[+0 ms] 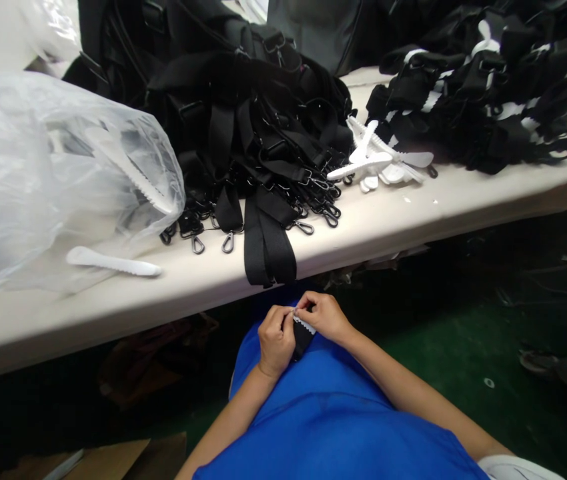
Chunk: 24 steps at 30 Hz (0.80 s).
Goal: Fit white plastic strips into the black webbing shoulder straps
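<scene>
Over my lap, my left hand point(277, 339) and my right hand point(328, 317) are closed with their fingertips meeting in a pinch. Between them is a short piece of black webbing strap point(302, 343). Across it lies a white strip with a serrated edge point(305, 325), its upper end at my fingertips. My fingers cover part of both, so the exact contact is hidden. Just beyond my hands, a folded black strap point(269, 247) hangs over the table's edge.
A cream-covered table point(203, 293) runs across the view. It bears black straps with metal snap hooks point(273, 147), white serrated strips point(371, 160), another black strap pile point(463, 100) and a clear plastic bag point(18, 180). One loose white strip point(113, 262) lies in front of the bag.
</scene>
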Motion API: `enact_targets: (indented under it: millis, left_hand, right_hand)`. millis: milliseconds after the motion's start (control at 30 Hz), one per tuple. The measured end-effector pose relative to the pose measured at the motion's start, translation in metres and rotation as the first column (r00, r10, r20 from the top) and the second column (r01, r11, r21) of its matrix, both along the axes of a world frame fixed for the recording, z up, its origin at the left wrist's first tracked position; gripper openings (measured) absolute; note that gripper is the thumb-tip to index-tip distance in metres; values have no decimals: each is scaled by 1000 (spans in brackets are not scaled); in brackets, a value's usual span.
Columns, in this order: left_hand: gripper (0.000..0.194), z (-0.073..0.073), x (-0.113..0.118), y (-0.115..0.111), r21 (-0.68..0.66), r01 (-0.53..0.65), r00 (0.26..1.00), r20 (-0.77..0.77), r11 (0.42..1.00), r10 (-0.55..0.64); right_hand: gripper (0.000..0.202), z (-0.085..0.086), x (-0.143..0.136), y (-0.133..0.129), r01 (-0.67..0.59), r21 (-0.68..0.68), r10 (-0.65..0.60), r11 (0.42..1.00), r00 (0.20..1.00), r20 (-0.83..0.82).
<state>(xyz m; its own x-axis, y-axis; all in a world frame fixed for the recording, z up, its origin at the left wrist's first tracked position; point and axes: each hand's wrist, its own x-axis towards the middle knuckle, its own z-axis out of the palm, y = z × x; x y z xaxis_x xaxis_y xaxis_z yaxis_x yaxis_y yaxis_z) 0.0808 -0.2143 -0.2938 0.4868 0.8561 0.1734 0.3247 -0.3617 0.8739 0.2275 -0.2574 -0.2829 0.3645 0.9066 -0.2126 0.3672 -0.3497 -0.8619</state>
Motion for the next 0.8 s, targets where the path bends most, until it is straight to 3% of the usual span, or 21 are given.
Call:
enact_targets:
  millis: [133,267,500,667,800]
  left_hand:
    - [21,-1,-2,4,24,86,996,14,996,-86]
    - [22,-1,-8,14,-32,227,974,34,973,-226]
    - [18,-6,-10,20,-161,239,971,64,958,-231]
    - [22,-2,-15,24,-91,328,945,32,940,-327]
    - [22,0,-17,28,-49,367,930,1,929,-367]
  right_hand:
    - [7,5,-10,-4,69,24,-71,997,988,134]
    - [9,5,-12,-10,74,65,-83,995,984,159]
    - [12,4,-7,-13,9,151,-27,988,993,113]
    - [12,1,-4,-17,-28,180,17,983,998,61]
    - [9,0,-6,-22,-43,287,8,957,992,123]
